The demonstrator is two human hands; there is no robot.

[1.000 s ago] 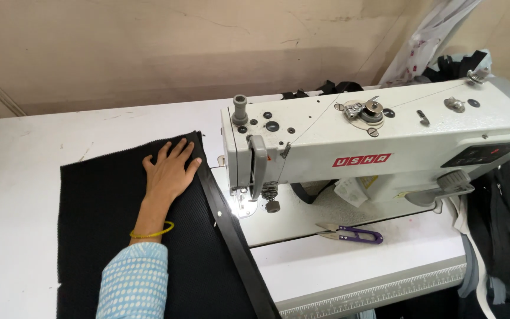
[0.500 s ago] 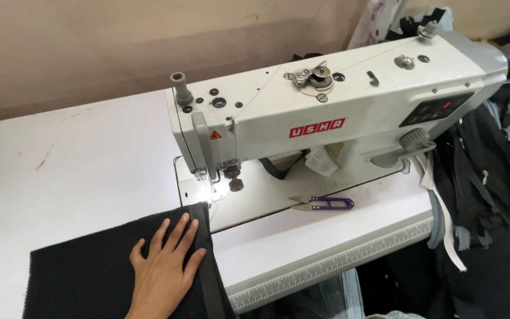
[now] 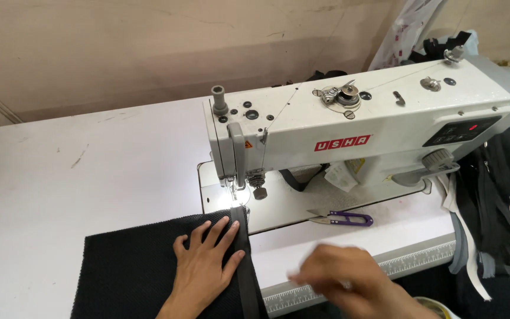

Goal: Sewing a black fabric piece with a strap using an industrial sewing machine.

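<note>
Landmark: sewing machine (image 3: 349, 136).

Table (image 3: 90, 171): white, under machine.

Fabric (image 3: 131, 266): black, now pulled toward me, near corner of machine bed; its top right corner just at needle (image 3: 233, 198), lit by lamp. A second ago it lay further left of machine head. Strap edge (image 3: 244, 266) runs down fabric's right side.

My left hand (image 3: 205, 266): flat on fabric, fingers spread, grasping nothing, just before needle.

My right hand (image 3: 349, 283): newly in view, blurred, front of bed; grip unclear.

Snips (image 3: 343, 220): purple, on bed, untouched.

Judgement: fabric being lined up under foot.

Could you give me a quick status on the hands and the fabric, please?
Left hand flat on black fabric, open. Right hand blurred, state unclear. Fabric edge at needle; nothing blocking.
</note>
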